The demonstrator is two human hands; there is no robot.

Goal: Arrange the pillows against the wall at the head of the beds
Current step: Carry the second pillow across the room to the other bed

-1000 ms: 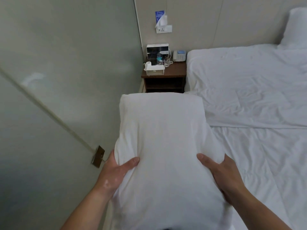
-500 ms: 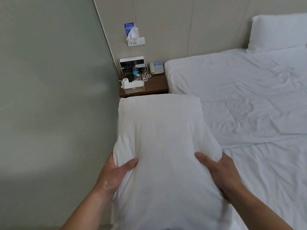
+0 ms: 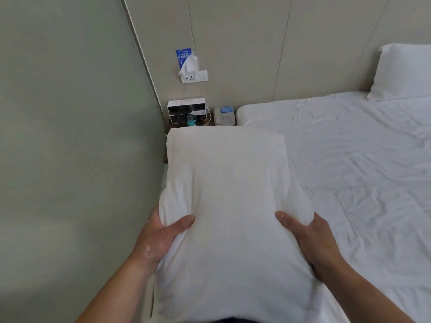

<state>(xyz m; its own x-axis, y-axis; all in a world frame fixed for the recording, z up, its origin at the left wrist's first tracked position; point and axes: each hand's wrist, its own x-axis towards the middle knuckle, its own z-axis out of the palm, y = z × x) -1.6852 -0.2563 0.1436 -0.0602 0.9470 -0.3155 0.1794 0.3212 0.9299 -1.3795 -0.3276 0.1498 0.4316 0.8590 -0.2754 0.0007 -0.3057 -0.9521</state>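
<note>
Both hands, left hand (image 3: 161,238) and right hand (image 3: 312,243), keep a closed grip on the pillow (image 3: 228,194), held lengthwise over the bed's (image 3: 349,159) left edge. I have walked nearer the far wall (image 3: 245,43), so setting it beside the second pillow (image 3: 405,71) looks close.

A white telephone (image 3: 224,115) with a blue display and a grey keypad sits on the dark wooden bedside table (image 3: 166,157), just beside the mattress corner. To its left stands a white organiser box (image 3: 185,110) with dark compartments, and a small teal object (image 3: 191,122) lies in front of it. A thin cord hangs down the beige panelled wall from a white socket plate (image 3: 194,76). Above the socket are a blue sticker (image 3: 182,56) and a white tissue (image 3: 188,66).
</note>
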